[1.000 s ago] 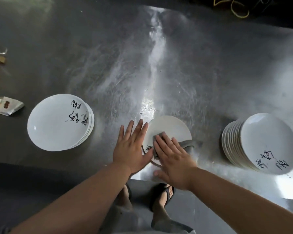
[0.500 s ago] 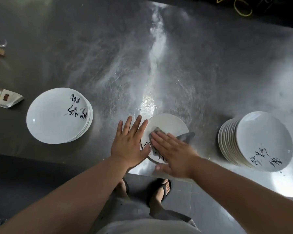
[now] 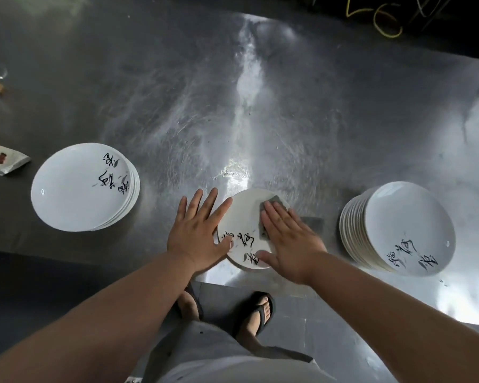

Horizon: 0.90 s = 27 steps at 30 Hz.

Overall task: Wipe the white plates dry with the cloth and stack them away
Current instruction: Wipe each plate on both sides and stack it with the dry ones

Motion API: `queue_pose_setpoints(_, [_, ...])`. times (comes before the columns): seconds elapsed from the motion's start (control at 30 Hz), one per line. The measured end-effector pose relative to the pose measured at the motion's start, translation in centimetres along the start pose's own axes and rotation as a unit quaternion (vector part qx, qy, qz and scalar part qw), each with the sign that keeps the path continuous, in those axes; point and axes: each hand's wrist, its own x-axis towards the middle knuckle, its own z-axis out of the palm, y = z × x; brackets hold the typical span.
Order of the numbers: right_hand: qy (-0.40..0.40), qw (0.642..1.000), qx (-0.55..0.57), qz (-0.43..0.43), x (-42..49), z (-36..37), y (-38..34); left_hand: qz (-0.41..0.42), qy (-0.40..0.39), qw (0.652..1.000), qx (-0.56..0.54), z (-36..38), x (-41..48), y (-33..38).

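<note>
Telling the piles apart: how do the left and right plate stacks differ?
The left stack shows few rims at its edge; the right stack shows many more. The left stack's top plate has lettering at its right side, the right stack's near its front edge. Both are white plates with black lettering.

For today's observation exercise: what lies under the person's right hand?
A grey cloth, pressed flat on the white plate by the right hand. The hand covers most of the cloth and the plate's right side.
</note>
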Motion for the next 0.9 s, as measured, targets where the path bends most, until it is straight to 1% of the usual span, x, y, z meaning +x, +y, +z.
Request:
queue_pose_setpoints(0.07, [0.002, 0.999, 0.010, 0.040, 0.3, 0.1, -0.1, -0.002, 0.001, 1.000, 0.006, 0.0, 0.0, 0.0])
queue_pose_setpoints(0.1, [0.000, 0.999, 0.022, 0.038, 0.4, 0.4, -0.8, -0.001, 0.004, 1.000, 0.007, 0.1, -0.1, 0.0])
queue_pose_setpoints(0.13, [-0.004, 0.999, 0.033, 0.018, 0.3, 0.7, -1.7, -0.001, 0.010, 1.000, 0.006, 0.2, -0.1, 0.0])
queue_pose_setpoints(0.23, [-0.014, 0.993, 0.015, -0.114, -0.9, 2.1, -3.9, -0.002, 0.024, 1.000, -0.002, 0.3, -0.2, 0.1])
queue_pose_setpoints(0.27, [-0.014, 0.990, 0.010, -0.140, -1.2, 2.2, -3.5, -0.003, 0.024, 1.000, -0.001, 0.3, -0.2, 0.0])
queue_pose_setpoints(0.3, [-0.005, 0.990, 0.009, -0.144, -1.4, 2.2, -2.6, -0.005, 0.023, 1.000, 0.003, 0.2, -0.1, 0.1])
queue_pose_setpoints(0.37, [0.027, 0.994, 0.005, -0.104, -1.5, 1.8, -0.2, -0.006, 0.017, 1.000, 0.014, 0.3, -0.1, 0.1])
queue_pose_setpoints(0.43, [0.019, 0.999, -0.017, -0.038, -1.3, 1.1, 1.6, -0.005, 0.023, 1.000, 0.011, 0.4, 0.0, 0.1])
queue_pose_setpoints(0.5, [0.017, 1.000, -0.025, 0.005, -0.6, 0.8, 1.2, 0.006, 0.033, 0.999, 0.014, 0.6, -0.1, 0.0])
queue_pose_setpoints(0.53, [0.017, 1.000, -0.011, 0.020, -0.3, 0.8, 0.2, 0.014, 0.037, 0.999, 0.017, 0.7, -0.2, -0.1])
queue_pose_setpoints(0.6, [0.013, 0.999, 0.026, 0.014, 0.1, 1.1, -2.4, 0.020, 0.044, 0.999, 0.010, 0.8, -0.2, -0.2])
queue_pose_setpoints(0.7, [-0.013, 0.996, 0.024, -0.084, -0.9, 1.9, -5.0, 0.004, 0.039, 0.999, 0.000, 0.6, 0.0, 0.0])
queue_pose_setpoints(0.73, [-0.018, 0.995, 0.023, -0.095, -1.3, 2.1, -4.6, 0.000, 0.036, 0.999, 0.001, 0.6, 0.0, 0.1])
queue_pose_setpoints(0.83, [-0.011, 0.998, 0.001, -0.068, -2.4, 1.7, -1.0, -0.002, 0.030, 1.000, 0.003, 0.5, 0.1, 0.0])
queue_pose_setpoints(0.9, [-0.006, 1.000, -0.005, -0.010, -2.5, 1.0, 0.9, 0.000, 0.028, 1.000, 0.005, 0.5, 0.2, -0.1])
